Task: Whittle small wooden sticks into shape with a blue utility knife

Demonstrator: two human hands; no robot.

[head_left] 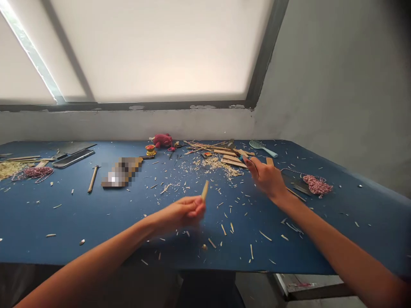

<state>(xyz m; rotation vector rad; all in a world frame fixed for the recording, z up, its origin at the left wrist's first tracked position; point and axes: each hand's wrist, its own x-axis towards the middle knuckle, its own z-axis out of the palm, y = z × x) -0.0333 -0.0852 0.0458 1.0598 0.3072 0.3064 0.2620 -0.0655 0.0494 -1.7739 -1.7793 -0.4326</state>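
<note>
My left hand (189, 210) is closed in a pinch around a short pale strip of bamboo or wood (204, 190), which points up from the fingertips above the blue table (135, 222). To the right and farther out, my right hand (269, 176) grips a slim knife (243, 158). Most of its handle is hidden in the fingers, and its tip reaches over a pile of flat wooden strips (231, 160). Pale shavings (221, 164) lie heaped beside that pile and scattered around both hands.
A mint-green hairbrush (265, 149) and a red-and-white yarn bundle (317, 185) lie at the right. Near the back are a dark red plush toy (162, 140) and a small gold-red pot (150, 149). Leftward lie a blurred-out flat object (121, 172), a small hammer (93, 179) and a black tray (73, 158).
</note>
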